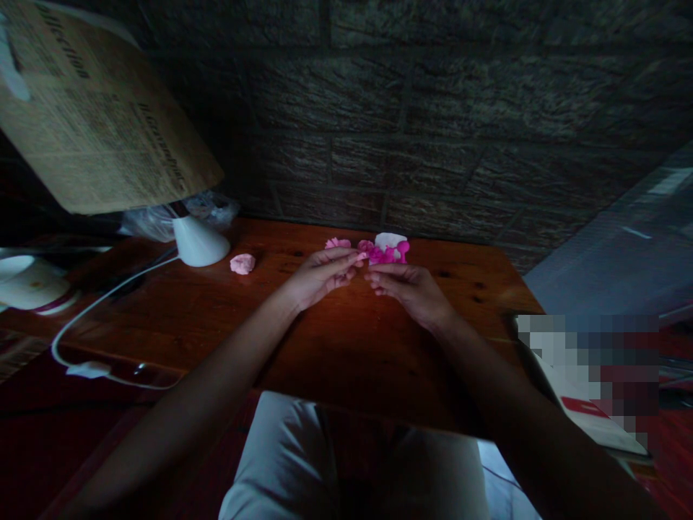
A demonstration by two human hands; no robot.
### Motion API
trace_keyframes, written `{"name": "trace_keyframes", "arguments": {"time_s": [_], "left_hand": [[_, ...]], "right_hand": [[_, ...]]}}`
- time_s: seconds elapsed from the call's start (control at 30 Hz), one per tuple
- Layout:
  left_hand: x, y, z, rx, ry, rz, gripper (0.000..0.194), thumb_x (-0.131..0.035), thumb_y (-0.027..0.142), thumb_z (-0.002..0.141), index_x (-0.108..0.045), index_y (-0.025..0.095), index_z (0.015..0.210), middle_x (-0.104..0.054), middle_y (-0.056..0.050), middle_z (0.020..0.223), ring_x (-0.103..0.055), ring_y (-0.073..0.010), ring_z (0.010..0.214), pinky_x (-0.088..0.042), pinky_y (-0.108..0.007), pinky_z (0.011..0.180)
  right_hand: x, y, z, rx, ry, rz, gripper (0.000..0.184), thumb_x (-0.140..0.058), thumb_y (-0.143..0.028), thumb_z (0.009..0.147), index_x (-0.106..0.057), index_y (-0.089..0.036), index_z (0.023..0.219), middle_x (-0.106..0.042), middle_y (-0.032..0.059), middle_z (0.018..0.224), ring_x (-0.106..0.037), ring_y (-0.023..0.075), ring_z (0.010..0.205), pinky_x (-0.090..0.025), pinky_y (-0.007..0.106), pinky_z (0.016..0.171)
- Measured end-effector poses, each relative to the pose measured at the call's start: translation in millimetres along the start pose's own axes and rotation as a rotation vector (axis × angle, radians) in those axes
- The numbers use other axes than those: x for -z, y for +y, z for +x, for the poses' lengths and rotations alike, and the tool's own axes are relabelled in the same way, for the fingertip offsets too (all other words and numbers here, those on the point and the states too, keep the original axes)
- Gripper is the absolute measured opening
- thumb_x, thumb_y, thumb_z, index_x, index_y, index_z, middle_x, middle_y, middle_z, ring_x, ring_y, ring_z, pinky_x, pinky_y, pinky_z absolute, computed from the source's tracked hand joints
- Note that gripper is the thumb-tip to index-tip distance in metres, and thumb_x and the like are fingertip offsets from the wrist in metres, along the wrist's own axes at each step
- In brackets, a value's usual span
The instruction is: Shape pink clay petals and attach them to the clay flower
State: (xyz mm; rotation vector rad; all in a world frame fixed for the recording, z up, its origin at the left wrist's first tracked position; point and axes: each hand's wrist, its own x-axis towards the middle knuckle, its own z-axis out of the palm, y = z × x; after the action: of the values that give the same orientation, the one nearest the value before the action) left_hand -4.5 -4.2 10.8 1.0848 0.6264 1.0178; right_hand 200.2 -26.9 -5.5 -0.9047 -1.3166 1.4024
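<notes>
My left hand (323,274) and my right hand (407,287) meet over the far middle of a wooden table (227,318). The fingertips of both hands are pinched together on a small piece of pink clay (362,256) held between them. Just behind the hands lie several bright pink clay shapes (385,253), a pale pink clay flower (338,243) and a white lump (390,238). A light pink clay ball (242,263) lies alone to the left, apart from both hands.
A white lamp base (199,241) with its cord (102,303) stands at the back left under a newspaper-print shade (97,115). A brick wall (433,108) closes the back. A white dish (27,285) sits far left; papers (585,412) lie right.
</notes>
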Motion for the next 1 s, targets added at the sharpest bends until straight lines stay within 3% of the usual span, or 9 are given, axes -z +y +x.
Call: {"name": "trace_keyframes", "arguments": {"time_s": [0.2,0.5,0.67,0.87,1.0], "left_hand": [[0.7,-1.3,0.3,0.022,0.004,0.002,0.024,-0.090,0.032,0.072,-0.082,0.019,0.091,-0.073,-0.002,0.089,-0.058,-0.0046,0.070,-0.046,-0.016,0.063],[1.9,-1.9,-0.2,0.004,-0.026,0.012,0.024,-0.090,0.028,0.071,-0.082,0.017,0.091,-0.074,-0.005,0.094,-0.058,-0.0064,0.073,-0.046,-0.017,0.064],[1.2,-1.0,-0.7,0.012,-0.012,0.013,0.022,-0.089,0.027,0.071,-0.083,0.019,0.091,-0.074,-0.005,0.094,-0.058,-0.0062,0.072,-0.046,-0.018,0.064],[-0.8,1.2,-0.8,0.002,0.014,0.024,0.025,-0.092,0.031,0.069,-0.083,0.018,0.088,-0.074,-0.004,0.089,-0.058,-0.0053,0.069,-0.046,-0.017,0.062],[-2.6,2.4,-1.2,0.007,0.033,0.027,0.027,-0.092,0.032,0.067,-0.082,0.019,0.088,-0.074,-0.003,0.088,-0.058,-0.0057,0.068,-0.045,-0.017,0.062]], "right_hand": [[-2.1,-1.6,-0.8,-0.011,-0.028,-0.015,0.032,-0.089,-0.044,0.067,-0.081,-0.021,0.088,-0.077,0.0035,0.082,-0.068,0.0136,0.074,-0.056,0.032,0.073],[-2.1,-8.4,-1.4,0.118,0.047,-0.098,0.028,-0.088,-0.042,0.068,-0.082,-0.023,0.088,-0.079,0.0033,0.083,-0.067,0.0147,0.071,-0.055,0.034,0.073],[-3.1,-6.9,-1.0,0.089,0.106,-0.070,0.037,-0.090,-0.043,0.065,-0.081,-0.023,0.094,-0.078,0.0028,0.082,-0.067,0.0153,0.070,-0.057,0.036,0.074],[-2.0,-3.7,-1.9,0.062,0.003,-0.093,0.034,-0.086,-0.047,0.070,-0.081,-0.022,0.094,-0.078,0.0032,0.084,-0.069,0.0153,0.074,-0.058,0.034,0.074],[-2.4,-3.0,-1.3,0.065,0.013,-0.083,0.037,-0.088,-0.045,0.069,-0.081,-0.022,0.096,-0.078,0.0024,0.083,-0.068,0.0140,0.072,-0.058,0.033,0.074]]}}
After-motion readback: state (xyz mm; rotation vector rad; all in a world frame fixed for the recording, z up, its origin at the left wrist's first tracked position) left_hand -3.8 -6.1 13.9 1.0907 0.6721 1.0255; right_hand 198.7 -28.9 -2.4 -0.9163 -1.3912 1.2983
